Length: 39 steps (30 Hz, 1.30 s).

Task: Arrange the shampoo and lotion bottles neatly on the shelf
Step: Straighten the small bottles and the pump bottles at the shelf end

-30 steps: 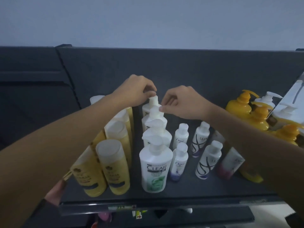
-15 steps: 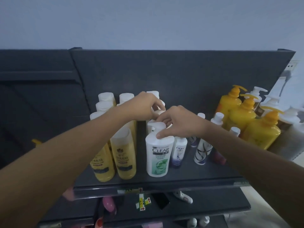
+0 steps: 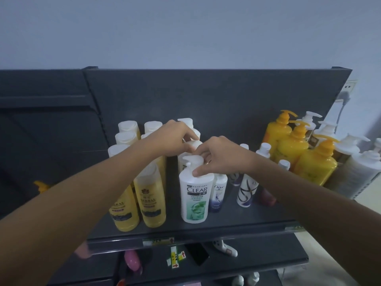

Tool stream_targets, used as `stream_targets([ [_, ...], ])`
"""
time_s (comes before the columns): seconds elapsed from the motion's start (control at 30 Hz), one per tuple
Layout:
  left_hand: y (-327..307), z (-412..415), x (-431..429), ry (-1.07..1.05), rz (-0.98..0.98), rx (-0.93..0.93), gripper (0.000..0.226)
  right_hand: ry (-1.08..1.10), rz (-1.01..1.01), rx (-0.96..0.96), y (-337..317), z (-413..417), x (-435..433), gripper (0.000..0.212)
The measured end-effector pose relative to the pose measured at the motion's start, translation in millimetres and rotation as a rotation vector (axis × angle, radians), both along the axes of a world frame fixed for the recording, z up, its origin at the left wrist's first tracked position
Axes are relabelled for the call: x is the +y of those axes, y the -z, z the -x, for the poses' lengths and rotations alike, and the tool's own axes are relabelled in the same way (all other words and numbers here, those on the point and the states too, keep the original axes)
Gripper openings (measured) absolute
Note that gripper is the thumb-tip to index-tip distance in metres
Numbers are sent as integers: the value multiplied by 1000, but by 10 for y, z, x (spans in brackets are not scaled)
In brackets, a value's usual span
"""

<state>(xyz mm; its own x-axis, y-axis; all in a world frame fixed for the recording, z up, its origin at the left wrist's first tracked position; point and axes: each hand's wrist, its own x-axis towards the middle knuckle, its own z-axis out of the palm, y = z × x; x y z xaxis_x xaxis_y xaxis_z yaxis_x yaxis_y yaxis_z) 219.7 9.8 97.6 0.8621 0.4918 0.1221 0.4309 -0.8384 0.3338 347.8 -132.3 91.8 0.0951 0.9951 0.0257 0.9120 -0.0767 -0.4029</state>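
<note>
Beside the yellow bottles point(image 3: 151, 195), the right hand point(image 3: 222, 156) pinches the CLEAR bottle point(image 3: 195, 193)'s pump; the left hand point(image 3: 175, 139) grips the pump behind.

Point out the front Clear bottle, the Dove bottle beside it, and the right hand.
Clear bottle point(image 3: 196, 200): head view, front label.
Dove bottle point(image 3: 218, 193): head view, label.
right hand point(image 3: 221, 156): head view, back of hand.

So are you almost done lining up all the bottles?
Nearly, it seems. The yellow bottles at left and the yellow pump bottles at right already stand in rows. The left hand and right hand are on the pump tops of the white CLEAR bottles. The small bottles beside them look loosely spaced and may need straightening.
</note>
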Motion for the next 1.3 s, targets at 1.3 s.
stream_targets([
  [1.3,254,-988,-1041,-44,-182,342,45,-193,71,-225,253,-1519,-547,20],
])
